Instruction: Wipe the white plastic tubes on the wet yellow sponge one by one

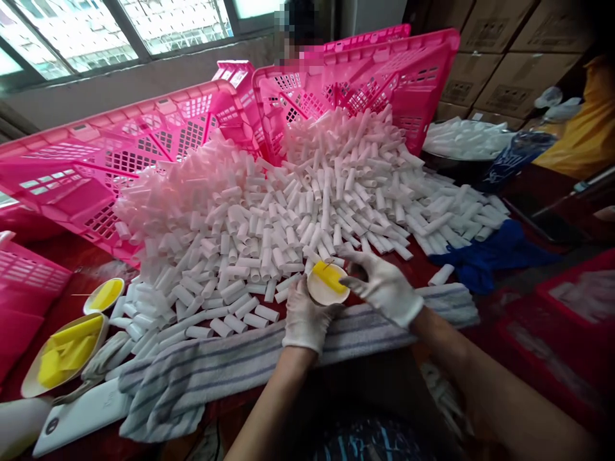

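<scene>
Dish: a small round dish (327, 283) with a yellow pad inside sits at the centre of the view, just in front of the tube heap and above the striped towel.
Left hand: the gloved left hand (304, 318) cups the dish from below and from the left, fingers wrapped round its near rim; it is grasping the dish.
Right hand: the gloved right hand (384, 283) reaches in from the right, fingertips pinched together at the dish's right edge over the yellow pad; whether anything is held between them cannot be told.
Heap: a big heap of short white tubes (298, 211) covers the table, its near edge touching the dish and spilling left towards the smaller dishes.
Towel: a striped towel (225, 365) lies along the table's near edge, under both wrists.
Open room: little bare table (72, 291) shows; a dark red patch lies to the left, between the heap and the pink crates.
Crates: pink crates (125, 153) lie tipped on their sides behind the heap, mouths towards it, with tubes spilling from them.
Left dishes: a small yellow dish (103, 295) and a larger bowl (62, 353) holding yellow pieces stand well left of the hands.
Blue cloth: a blue cloth (490, 256) lies right of the heap.
Boxes: cardboard boxes (504, 57) are stacked at the back right.
Red bins: red bins (567, 320) at the far right hold pale contents, too blurred to name.
</scene>
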Available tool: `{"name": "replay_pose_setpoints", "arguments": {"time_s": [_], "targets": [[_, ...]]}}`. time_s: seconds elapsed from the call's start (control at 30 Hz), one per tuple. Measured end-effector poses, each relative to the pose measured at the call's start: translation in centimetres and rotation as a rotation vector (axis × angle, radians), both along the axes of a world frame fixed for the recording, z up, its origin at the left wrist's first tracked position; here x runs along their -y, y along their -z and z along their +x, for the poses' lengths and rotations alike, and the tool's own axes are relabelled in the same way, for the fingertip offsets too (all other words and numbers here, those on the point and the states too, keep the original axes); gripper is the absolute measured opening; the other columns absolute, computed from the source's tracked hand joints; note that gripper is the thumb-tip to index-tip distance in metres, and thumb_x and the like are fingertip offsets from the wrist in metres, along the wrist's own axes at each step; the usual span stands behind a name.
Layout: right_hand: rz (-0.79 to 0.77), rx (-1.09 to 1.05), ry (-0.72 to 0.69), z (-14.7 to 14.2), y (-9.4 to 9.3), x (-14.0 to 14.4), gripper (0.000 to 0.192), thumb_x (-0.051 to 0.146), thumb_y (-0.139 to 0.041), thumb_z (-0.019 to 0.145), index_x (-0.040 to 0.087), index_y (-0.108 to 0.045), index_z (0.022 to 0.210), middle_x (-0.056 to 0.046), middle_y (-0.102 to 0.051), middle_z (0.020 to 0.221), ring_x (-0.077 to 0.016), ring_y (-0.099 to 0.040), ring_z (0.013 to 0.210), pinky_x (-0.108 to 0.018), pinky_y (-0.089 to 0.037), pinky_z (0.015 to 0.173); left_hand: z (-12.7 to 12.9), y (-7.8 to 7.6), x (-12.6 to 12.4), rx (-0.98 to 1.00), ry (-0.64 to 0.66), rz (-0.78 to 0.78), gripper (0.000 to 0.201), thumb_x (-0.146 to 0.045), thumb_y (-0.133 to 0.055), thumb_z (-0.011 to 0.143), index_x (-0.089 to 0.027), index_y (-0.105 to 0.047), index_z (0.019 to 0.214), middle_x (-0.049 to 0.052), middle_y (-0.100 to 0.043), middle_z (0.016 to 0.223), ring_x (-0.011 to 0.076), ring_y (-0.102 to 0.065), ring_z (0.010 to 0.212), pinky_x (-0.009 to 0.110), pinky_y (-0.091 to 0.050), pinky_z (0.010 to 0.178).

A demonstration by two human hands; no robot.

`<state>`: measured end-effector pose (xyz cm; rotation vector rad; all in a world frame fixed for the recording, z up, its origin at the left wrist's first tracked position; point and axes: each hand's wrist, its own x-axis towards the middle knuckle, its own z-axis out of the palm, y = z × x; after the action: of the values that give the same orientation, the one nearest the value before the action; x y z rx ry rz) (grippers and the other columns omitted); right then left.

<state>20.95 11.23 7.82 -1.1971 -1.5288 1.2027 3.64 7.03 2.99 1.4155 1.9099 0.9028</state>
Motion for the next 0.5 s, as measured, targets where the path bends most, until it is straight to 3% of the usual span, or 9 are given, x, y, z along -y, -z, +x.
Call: {"name": "replay_pose_setpoints", "arguments": {"time_s": [0.07,0.17,0.3,0.37,0.5], "targets": [[0.074,0.05,-0.128,-2.0,0.3,-2.5,0.034,0.048,-0.077,0.073,0.022,-0.077,0.095,-0.007,-0.072,0.094,-0.0226,-0.068,0.084,-0.04,-0.059,0.085,-0.4,0.1,-0.5,-0.084,0.061,-0.053,0.099,-0.044,-0.093,0.055,-0.013,-0.054,0.14,0.021,-0.055,0.138,0.0363,-0.058,0.125,0.046,-0.046,0.109],[0.124,0.105,-0.203,-1.6,1.3,-3.4,0.024,0.046,-0.074,0.077,0.023,-0.078,0.081,-0.007,-0.073,0.087,-0.0241,-0.069,0.083,-0.042,-0.059,0.085,-1.0,0.3,-1.0,-0.109,0.159,-0.086,0.101,-0.047,-0.092,0.056,-0.014,-0.053,0.143,0.02,-0.055,0.139,0.0362,-0.058,0.125,0.045,-0.045,0.11],[-0.085,-0.015,-0.09,1.2,2.3,-1.3,0.032,0.05,-0.076,0.08,0.023,-0.078,0.097,-0.008,-0.077,0.102,-0.0256,-0.072,0.097,-0.043,-0.059,0.093,-1.0,0.4,-1.1,-0.074,0.288,-0.086,0.1,-0.046,-0.094,0.053,-0.018,-0.056,0.142,0.016,-0.061,0.134,0.0357,-0.058,0.124,0.046,-0.046,0.11],[-0.16,-0.094,-0.003,2.1,2.6,-0.5,0.04,0.055,-0.076,0.079,0.023,-0.077,0.101,-0.008,-0.077,0.104,-0.0243,-0.072,0.096,-0.041,-0.06,0.093,-0.9,0.4,-1.2,-0.023,0.283,-0.097,0.096,-0.042,-0.094,0.054,-0.018,-0.058,0.139,0.016,-0.063,0.131,0.0352,-0.059,0.123,0.047,-0.046,0.11],[-0.266,-0.215,0.158,2.4,3.8,-1.1,0.052,0.063,-0.081,0.069,0.018,-0.076,0.095,-0.008,-0.077,0.086,-0.0196,-0.071,0.075,-0.035,-0.062,0.077,-1.2,1.2,-1.5,0.194,0.206,-0.059,0.06,-0.04,-0.074,0.083,-0.014,-0.058,0.134,0.016,-0.067,0.123,0.0277,-0.065,0.113,0.045,-0.05,0.106]]}}
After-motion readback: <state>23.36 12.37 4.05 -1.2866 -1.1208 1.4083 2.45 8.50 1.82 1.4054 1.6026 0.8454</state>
